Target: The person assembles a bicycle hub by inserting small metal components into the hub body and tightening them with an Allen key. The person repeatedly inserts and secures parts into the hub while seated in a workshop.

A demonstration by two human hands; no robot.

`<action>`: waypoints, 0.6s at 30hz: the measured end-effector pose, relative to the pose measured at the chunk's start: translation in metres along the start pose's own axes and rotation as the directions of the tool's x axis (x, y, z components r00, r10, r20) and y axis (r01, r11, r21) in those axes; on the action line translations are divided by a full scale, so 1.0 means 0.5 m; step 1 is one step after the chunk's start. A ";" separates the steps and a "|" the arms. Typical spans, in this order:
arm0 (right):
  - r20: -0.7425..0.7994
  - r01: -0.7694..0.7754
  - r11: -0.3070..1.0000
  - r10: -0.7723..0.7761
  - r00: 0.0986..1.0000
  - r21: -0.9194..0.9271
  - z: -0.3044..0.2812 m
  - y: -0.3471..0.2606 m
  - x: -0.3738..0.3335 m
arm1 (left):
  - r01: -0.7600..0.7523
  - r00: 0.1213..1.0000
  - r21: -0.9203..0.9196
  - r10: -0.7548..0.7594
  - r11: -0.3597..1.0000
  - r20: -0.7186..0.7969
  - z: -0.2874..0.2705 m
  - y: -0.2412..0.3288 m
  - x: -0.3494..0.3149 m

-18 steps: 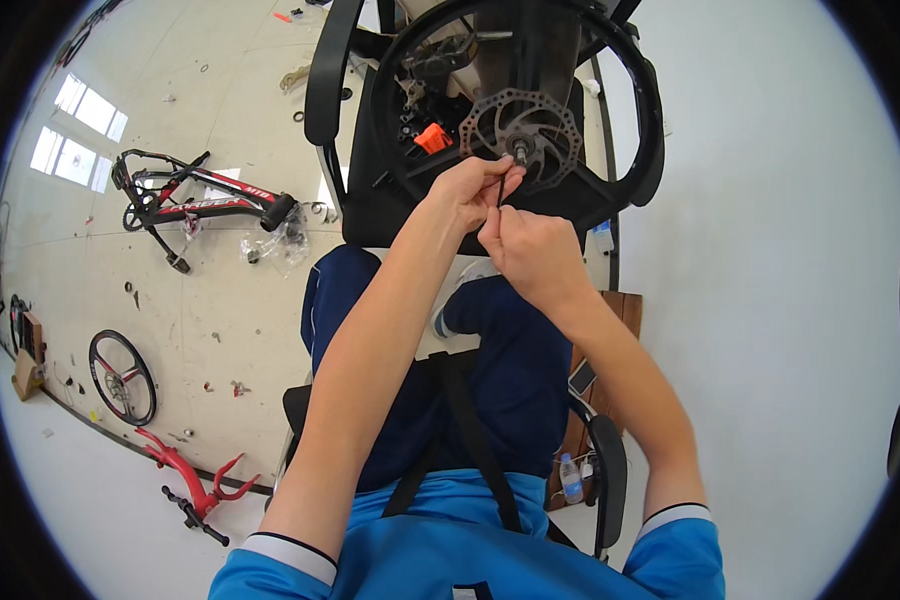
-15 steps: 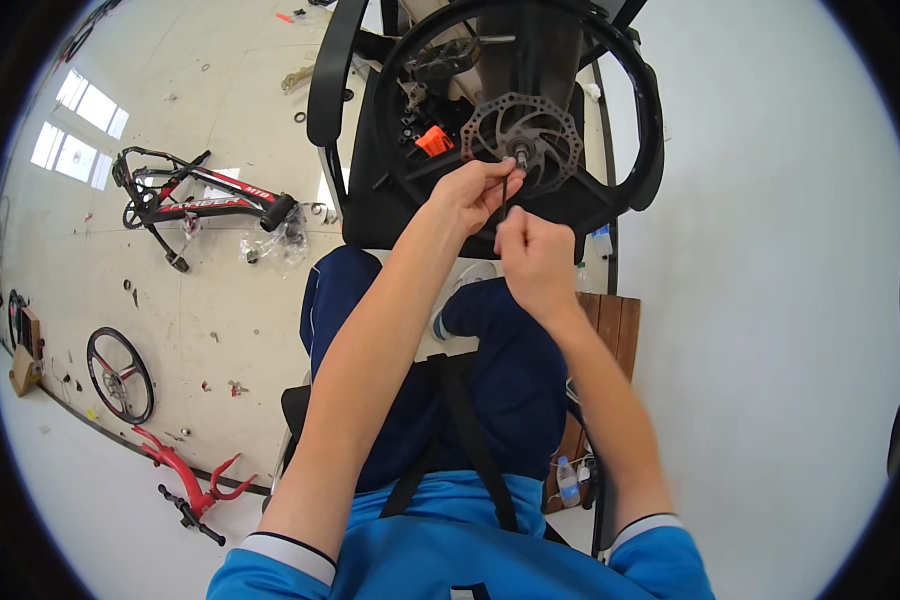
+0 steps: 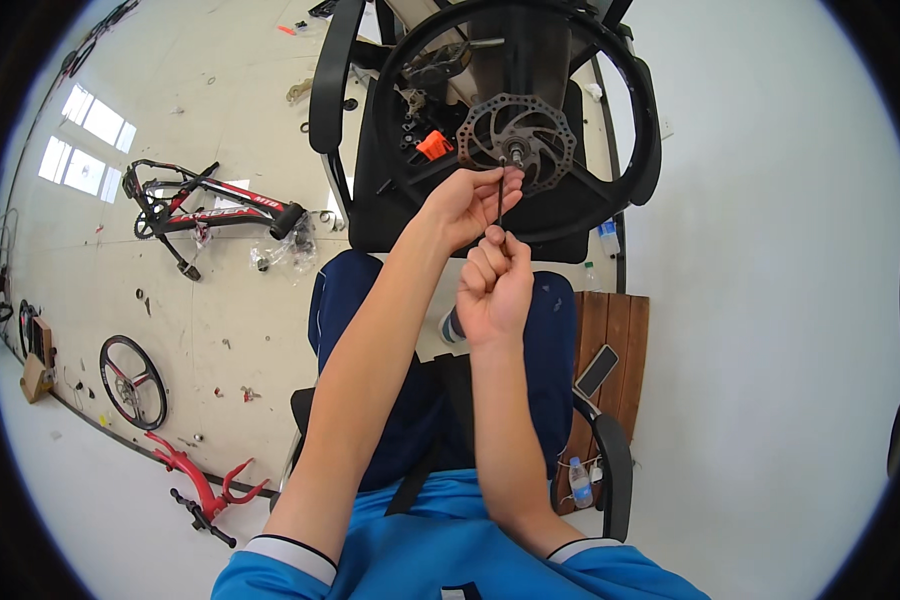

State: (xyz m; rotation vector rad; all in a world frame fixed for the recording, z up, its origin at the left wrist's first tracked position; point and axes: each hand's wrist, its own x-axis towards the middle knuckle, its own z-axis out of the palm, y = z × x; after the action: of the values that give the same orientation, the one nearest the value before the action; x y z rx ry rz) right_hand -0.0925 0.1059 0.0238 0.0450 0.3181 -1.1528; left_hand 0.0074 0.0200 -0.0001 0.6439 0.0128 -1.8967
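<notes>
A black bicycle wheel lies on the seat of a black office chair, with a perforated disc brake rotor around its hub axle. Between my two hands runs a thin dark rod-shaped tool, its upper end at the near side of the rotor. My left hand steadies that upper end with thumb and fingers close to the rotor. Lower down, my right hand pinches the tool's near end, palm side turned up, fingers curled. The exact tip contact is too small to make out.
Loose dark parts and an orange piece lie on the chair seat. On the floor at left are a bicycle frame, another wheel and a red fork. A phone rests on a wooden stand at right.
My right hand has shifted left and slightly nearer, turning from back-up to palm-up on the tool. My left hand stays by the rotor. The phone has come into view.
</notes>
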 end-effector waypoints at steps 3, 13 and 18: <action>0.133 -0.069 0.960 0.034 0.991 0.270 -0.011 0.020 0.012 | 0.027 1.000 -0.008 -0.027 1.000 0.006 0.002 0.001 -0.002; -0.128 -0.142 0.956 0.112 0.985 -0.256 -0.032 -0.039 -0.029 | 0.024 0.999 0.180 -0.016 0.983 -0.050 0.000 0.008 -0.018; -0.166 -0.153 0.635 0.039 0.985 -0.757 -0.187 -0.109 -0.047 | -0.099 0.978 0.429 0.168 0.898 -0.127 -0.016 -0.030 -0.104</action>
State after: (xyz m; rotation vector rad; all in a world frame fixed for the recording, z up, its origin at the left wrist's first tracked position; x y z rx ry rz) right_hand -0.1712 0.1231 -0.0521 -0.6216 0.9090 -0.8241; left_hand 0.0121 0.0729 0.0116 1.0641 -0.3397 -1.7183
